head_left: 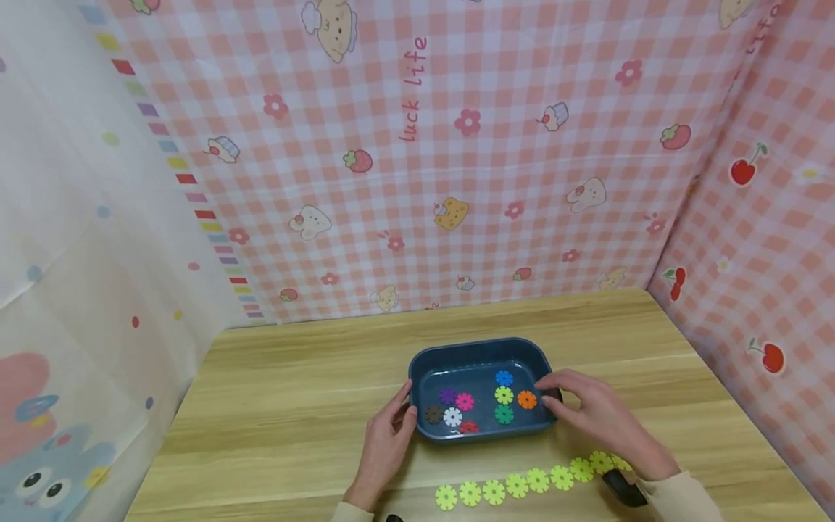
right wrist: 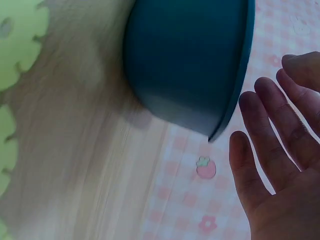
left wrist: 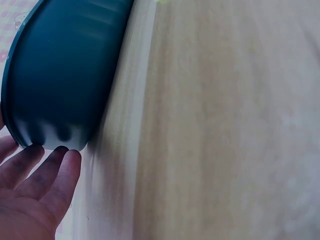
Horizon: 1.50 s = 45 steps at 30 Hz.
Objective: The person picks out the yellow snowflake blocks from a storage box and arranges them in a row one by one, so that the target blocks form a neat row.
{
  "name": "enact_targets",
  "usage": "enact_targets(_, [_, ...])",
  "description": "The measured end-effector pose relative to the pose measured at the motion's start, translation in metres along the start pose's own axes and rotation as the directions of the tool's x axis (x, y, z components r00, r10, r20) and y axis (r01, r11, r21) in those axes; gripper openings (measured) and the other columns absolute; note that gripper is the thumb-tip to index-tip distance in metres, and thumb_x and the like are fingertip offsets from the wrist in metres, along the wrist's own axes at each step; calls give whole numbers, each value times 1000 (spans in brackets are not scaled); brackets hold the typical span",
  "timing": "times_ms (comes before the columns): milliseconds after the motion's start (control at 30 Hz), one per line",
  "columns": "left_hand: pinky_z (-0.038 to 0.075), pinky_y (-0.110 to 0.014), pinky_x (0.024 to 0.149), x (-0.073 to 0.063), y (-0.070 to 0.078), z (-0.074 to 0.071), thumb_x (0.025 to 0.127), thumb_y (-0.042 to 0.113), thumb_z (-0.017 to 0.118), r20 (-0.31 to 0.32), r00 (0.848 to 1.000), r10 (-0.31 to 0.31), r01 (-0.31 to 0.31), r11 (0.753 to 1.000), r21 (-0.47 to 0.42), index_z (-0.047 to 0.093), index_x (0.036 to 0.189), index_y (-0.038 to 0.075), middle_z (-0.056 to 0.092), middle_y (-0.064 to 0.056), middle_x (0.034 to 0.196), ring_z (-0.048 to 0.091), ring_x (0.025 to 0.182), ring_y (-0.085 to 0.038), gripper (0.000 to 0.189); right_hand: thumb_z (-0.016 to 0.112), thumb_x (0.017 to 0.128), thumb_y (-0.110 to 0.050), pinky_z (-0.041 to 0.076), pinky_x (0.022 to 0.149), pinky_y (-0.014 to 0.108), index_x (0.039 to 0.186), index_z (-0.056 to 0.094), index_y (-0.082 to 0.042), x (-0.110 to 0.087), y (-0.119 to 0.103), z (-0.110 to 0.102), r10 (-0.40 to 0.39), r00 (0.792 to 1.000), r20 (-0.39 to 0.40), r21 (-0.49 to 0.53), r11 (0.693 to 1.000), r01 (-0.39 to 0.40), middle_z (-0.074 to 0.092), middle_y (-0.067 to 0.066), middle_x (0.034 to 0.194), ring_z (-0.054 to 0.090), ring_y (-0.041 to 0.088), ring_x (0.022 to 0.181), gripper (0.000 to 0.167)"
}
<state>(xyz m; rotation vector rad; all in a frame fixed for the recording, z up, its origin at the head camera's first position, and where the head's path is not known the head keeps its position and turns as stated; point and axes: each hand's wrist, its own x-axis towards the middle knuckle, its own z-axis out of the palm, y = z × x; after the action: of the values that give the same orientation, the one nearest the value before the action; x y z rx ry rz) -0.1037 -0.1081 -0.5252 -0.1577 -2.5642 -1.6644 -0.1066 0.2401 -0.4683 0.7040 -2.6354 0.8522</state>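
Note:
A dark blue plastic tray (head_left: 476, 355) stands on the wooden table, holding several notched disc pieces. Among them are a blue disc (head_left: 504, 378), an orange disc (head_left: 527, 399) and a white disc (head_left: 453, 416). My left hand (head_left: 386, 442) is at the tray's left end. Its extended fingertips (left wrist: 72, 157) touch the outer wall in the left wrist view. At the right end is my right hand (head_left: 603, 413), thumb and fingers spread near the rim. In the right wrist view its fingers (right wrist: 252, 107) stand slightly off the tray, with nothing between them.
A line of several yellow-green notched discs (head_left: 493, 491) lies in front of the tray, its right end partly behind the right wrist and a black wrist device (head_left: 624, 488). Pink checked cloth (head_left: 417, 174) hangs behind the table (head_left: 280, 413), with more cloth on both sides.

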Motion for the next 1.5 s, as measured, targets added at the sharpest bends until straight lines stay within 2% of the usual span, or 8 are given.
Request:
enact_targets(200, [57,-38,100,-1,1,0,107,12,57,-3,1000,6,-6,1000,6,51,153,8,54,-18,150,64,126,-33,47,81,88,-4,62,76,38,108,76,-14,13,-2,11,-41,998,51,29,999,40,74,-4,104,68,15,90,23])
enact_targets(500, [57,-38,99,0,1,-1,107,13,58,-8,1000,18,-18,1000,1,52,153,9,56,-18,149,66,123,-32,47,76,95,-10,62,87,44,114,75,-10,27,-8,24,-15,982,190,30,1000,9,73,-1,112,69,20,102,20])
enact_targets(700, [57,-38,100,2,1,-1,107,13,57,-1,1000,15,-15,1000,1,51,153,9,55,-17,150,64,125,-32,46,73,98,-14,59,97,49,118,74,-12,36,-12,34,30,959,280,36,998,-41,71,0,120,66,26,116,21])
enact_targets(833, [57,-37,99,2,1,0,107,13,56,4,1000,22,-22,1000,0,51,153,7,55,-19,150,64,125,-33,46,72,98,-15,60,94,46,117,74,-10,40,-13,40,16,951,309,35,999,-28,71,1,117,67,24,110,20])
enact_targets(967, [57,-37,99,2,2,0,107,12,56,2,1000,22,-22,1000,-4,51,153,6,54,-19,150,64,125,-33,46,73,98,-18,61,83,39,116,75,-9,44,-13,44,3,944,330,8,1000,-6,71,3,113,66,20,97,20])
enact_targets(1100, [57,-37,99,1,2,-1,107,13,57,0,1000,11,-11,1000,-7,51,153,7,54,-18,150,65,125,-32,46,73,98,-21,60,81,38,118,74,-8,50,-15,48,46,926,375,-21,999,-41,70,3,111,65,18,94,24])
enact_targets(1267, [58,-37,97,1,1,-2,106,11,58,0,1000,27,-27,1000,-3,52,152,6,55,-20,148,65,123,-33,46,73,98,-23,59,82,41,120,73,-9,55,-19,52,94,903,418,-38,996,-86,69,2,112,64,18,95,26])
enact_targets(1500, [58,-35,99,-1,2,-1,107,12,57,-10,1000,12,-12,1000,8,52,152,7,55,-16,150,63,127,-31,46,70,100,-21,59,93,45,123,73,-7,61,-20,60,37,889,456,45,997,-64,69,3,118,66,24,110,26])
